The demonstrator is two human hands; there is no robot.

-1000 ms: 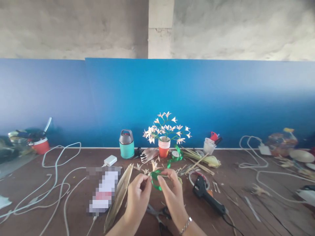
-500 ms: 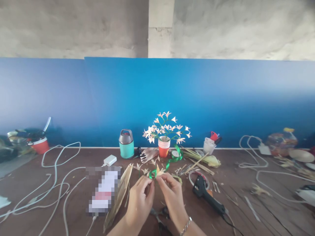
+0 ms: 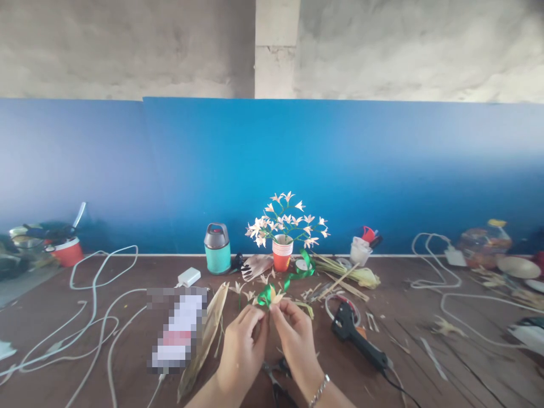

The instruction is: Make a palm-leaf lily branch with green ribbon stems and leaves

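Close together over the table's middle, both my hands pinch at one small work. My right hand (image 3: 296,334), a bracelet at its wrist, is closed on a pale, pointed-petal flower (image 3: 276,296). My left hand (image 3: 245,340) pinches a shiny green ribbon (image 3: 266,294) beside the flower's base; the fingertips hide where the two meet. The ribbon trails back towards a white roll (image 3: 301,265). Behind my hands, a red-and-white stack of paper cups (image 3: 283,255) holds many similar flowers (image 3: 293,220) on green stems. Several loose flowers (image 3: 250,296) lie just beyond my left fingers.
A glue gun (image 3: 359,340) lies right of my hands, scissors (image 3: 278,382) partly under my wrists. On the left are a blurred-out phone (image 3: 178,334), a dried husk (image 3: 206,340), a white charger (image 3: 188,277) and a teal flask (image 3: 218,255). White cables (image 3: 97,300) loop further left.
The green ribbon between my fingers has shifted and now shows as a wider, brighter loop beside the flower. My hands stay almost in place; the whole view has moved slightly.
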